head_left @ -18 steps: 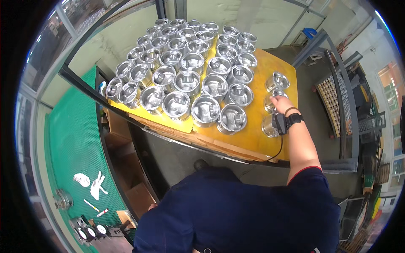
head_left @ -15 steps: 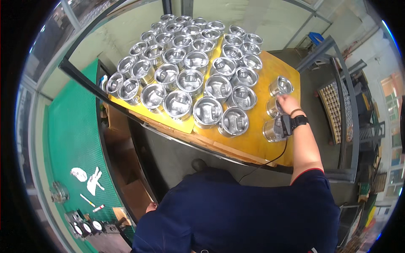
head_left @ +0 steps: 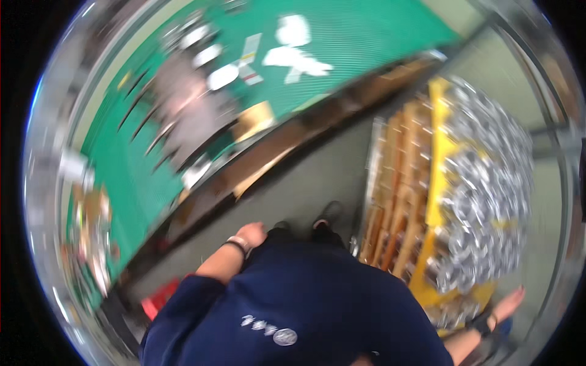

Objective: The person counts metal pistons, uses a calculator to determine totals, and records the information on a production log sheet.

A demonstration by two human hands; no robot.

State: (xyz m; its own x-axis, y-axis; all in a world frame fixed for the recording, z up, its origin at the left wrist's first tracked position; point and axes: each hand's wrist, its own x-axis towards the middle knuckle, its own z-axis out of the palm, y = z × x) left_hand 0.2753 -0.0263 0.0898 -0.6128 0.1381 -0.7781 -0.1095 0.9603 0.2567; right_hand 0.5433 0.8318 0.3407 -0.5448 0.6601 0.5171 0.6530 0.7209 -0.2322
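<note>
At the bottom of the frame the person's dark blue top fills the near view; the whole picture is smeared by motion, so detail is poor. The left hand (head_left: 251,233), just left of centre, hangs by the hip with a dark band at the wrist; it looks loosely curled and holds nothing that can be made out. The right hand (head_left: 510,303), at the lower right edge, shows flat with fingers stretched and appears to hold nothing, just beside the near corner of the yellow board (head_left: 438,183). On that board, up the right side, the shiny metal cups (head_left: 488,195) stand packed together. The step in hand seems to be a turn between cups and the green mat (head_left: 342,55) at the upper left, where white scraps lie; any next grasp would call for a steadier view first.
</note>
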